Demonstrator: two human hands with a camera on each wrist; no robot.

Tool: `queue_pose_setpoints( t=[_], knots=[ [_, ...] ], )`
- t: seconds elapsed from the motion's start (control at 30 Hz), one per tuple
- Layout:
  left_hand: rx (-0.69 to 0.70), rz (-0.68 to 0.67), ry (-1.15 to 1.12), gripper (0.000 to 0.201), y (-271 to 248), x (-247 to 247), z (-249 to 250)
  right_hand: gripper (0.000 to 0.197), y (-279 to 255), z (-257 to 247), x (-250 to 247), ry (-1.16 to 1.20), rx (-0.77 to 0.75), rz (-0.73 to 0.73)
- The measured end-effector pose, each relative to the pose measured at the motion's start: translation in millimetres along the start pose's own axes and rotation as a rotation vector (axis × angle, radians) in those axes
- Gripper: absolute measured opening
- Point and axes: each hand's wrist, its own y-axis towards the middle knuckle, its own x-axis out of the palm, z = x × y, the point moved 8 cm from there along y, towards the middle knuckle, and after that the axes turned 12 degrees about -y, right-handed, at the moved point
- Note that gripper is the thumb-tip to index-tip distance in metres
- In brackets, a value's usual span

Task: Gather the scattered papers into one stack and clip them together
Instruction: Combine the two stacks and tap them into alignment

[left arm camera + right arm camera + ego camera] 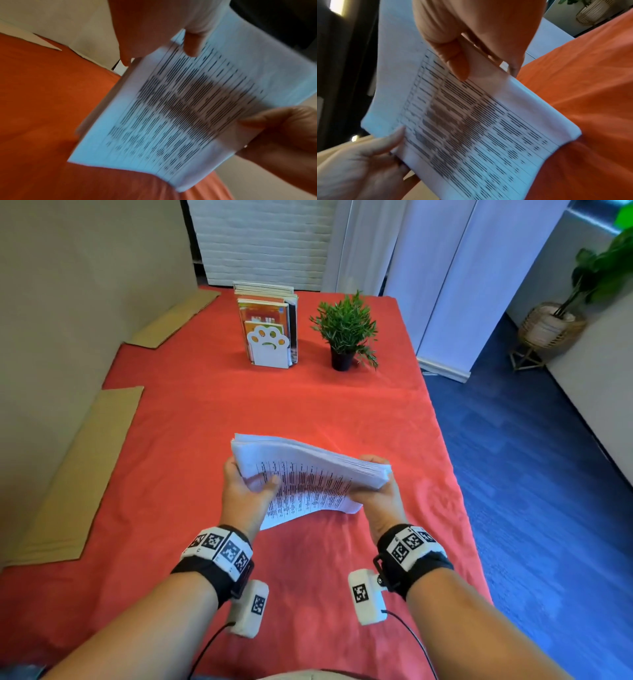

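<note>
A thick stack of white printed papers (308, 474) is held in the air over the red tablecloth (308, 577), tilted and slightly bent. My left hand (250, 486) grips its left edge, thumb on the printed face and fingers behind. My right hand (371, 491) grips the right edge the same way. In the left wrist view the papers (171, 115) fill the middle, blurred, with my left thumb (193, 44) on top and the right hand (283, 129) opposite. In the right wrist view my right thumb (455, 65) presses the papers (479, 128), and the left hand (359, 162) is at lower left.
A white paw-shaped bookend with books (269, 344) and a small potted plant (346, 333) stand at the far end of the table. Cardboard sheets (78, 474) lie along the left wall. The table's right edge drops to blue floor (531, 474).
</note>
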Motion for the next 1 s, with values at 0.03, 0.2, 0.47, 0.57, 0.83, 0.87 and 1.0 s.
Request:
queue_pose_setpoints(
  t=[0.03, 0.2, 0.47, 0.57, 0.83, 0.87, 1.0],
  knots=[
    [0.049, 0.014, -0.025, 0.049, 1.6, -0.4, 9.1, 0.053, 0.1, -9.4, 1.4, 0.016, -0.018, -0.012],
    [0.263, 0.095, -0.041, 0.032, 6.0, 4.2, 51.2, 0.048, 4.3, -29.9, 7.6, 0.015, -0.067, -0.041],
    [0.332, 0.281, 0.070, 0.015, 6.1, 7.3, 59.6, 0.050, 2.8, -21.8, 17.6, -0.018, -0.029, 0.006],
    [0.332, 0.281, 0.065, 0.014, 7.0, 5.0, 55.9, 0.042, -1.5, -21.6, 16.3, 0.006, -0.024, -0.002],
    [0.198, -0.030, 0.007, 0.047, 14.3, 10.2, 23.0, 0.040, 7.4, -16.8, 13.0, -0.001, 0.038, -0.009],
    [0.171, -0.041, 0.011, 0.047, 15.2, 9.5, 16.2, 0.042, 9.7, -14.8, 12.3, -0.009, 0.050, 0.002],
    [0.150, -0.024, 0.026, 0.043, 16.1, 7.6, 5.5, 0.041, 15.8, -3.4, 9.9, -0.034, 0.102, 0.045]
  ],
)
